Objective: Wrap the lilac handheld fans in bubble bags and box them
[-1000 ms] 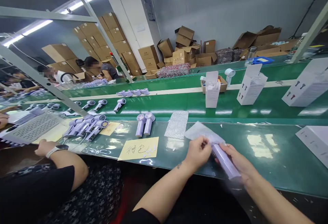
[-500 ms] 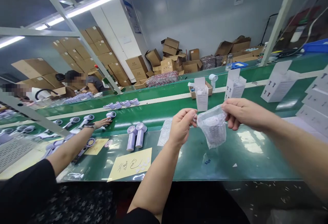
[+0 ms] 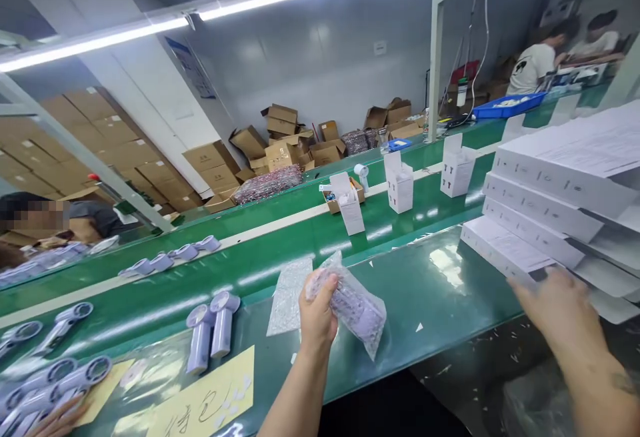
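Note:
My left hand (image 3: 320,310) is closed around a lavender handheld fan in a bubble wrap bag (image 3: 357,310), held tilted above the green table. To the right, my right hand (image 3: 560,303) is blurred, its fingers apart beside the lowest of the stacked white boxes (image 3: 515,250); whether it touches the box I cannot make out. Left of the held fan lies a flat bubble wrap bag (image 3: 290,297). Two unwrapped lavender handheld fans (image 3: 213,330) rest side by side farther left, behind a yellow paper with handwriting (image 3: 205,403).
Open white boxes (image 3: 400,187) stand along the green conveyor (image 3: 280,257), near a small cardboard box (image 3: 333,205). Several fan parts (image 3: 173,257) line its far ledge. At the lower left, a co-worker's hand (image 3: 60,417) touches a pile of fans (image 3: 55,383).
My view has swung right. The fan is now fully inside the bubble wrap bag and in my left hand alone. My right hand has let go of the bag and moved right to the white boxes.

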The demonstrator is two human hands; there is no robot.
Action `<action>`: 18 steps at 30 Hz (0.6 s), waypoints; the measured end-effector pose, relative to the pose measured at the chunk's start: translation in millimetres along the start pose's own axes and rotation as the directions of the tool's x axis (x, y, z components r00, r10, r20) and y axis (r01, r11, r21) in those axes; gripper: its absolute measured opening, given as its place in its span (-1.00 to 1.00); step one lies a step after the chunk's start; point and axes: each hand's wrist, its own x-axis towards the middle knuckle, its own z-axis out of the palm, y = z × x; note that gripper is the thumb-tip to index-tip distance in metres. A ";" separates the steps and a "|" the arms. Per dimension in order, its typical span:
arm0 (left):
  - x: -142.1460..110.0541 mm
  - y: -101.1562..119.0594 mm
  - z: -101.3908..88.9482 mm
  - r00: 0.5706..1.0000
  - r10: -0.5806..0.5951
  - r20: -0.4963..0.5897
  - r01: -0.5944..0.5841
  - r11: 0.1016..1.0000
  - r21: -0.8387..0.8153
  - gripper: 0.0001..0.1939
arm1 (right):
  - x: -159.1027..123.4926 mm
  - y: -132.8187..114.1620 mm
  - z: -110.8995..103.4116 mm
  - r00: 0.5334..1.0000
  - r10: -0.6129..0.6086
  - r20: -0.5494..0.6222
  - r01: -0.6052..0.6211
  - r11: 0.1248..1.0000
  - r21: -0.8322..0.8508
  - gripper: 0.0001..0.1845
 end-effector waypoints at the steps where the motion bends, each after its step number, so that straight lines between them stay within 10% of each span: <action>1: 0.1 -0.8 -0.8 1.000 -0.012 -0.007 0.012 1.000 -0.008 -0.66 | 4.3 17.1 5.1 0.998 0.007 0.059 -0.001 0.995 -0.096 -0.43; 5: -1.2 -1.4 2.6 0.998 -0.070 -0.010 0.069 0.997 -0.044 -0.66 | -17.7 16.8 5.3 0.940 -0.269 0.211 0.302 0.943 -0.142 -0.72; 10: 13.9 25.1 11.8 0.990 0.025 -0.138 -0.041 0.993 -0.113 -0.66 | -57.7 -68.9 -30.5 0.739 -0.652 0.171 0.674 0.722 -0.155 -0.59; 16: 40.0 64.3 42.6 0.954 0.082 -0.288 -0.169 0.942 -0.291 -0.80 | -61.3 -154.7 -36.9 0.134 -0.983 0.125 0.980 0.150 0.132 -0.47; 18: 50.2 67.7 52.8 0.944 0.138 -0.301 -0.224 0.936 -0.272 -0.79 | -59.1 -169.4 -25.3 0.009 -1.000 0.020 0.958 0.014 0.285 -0.58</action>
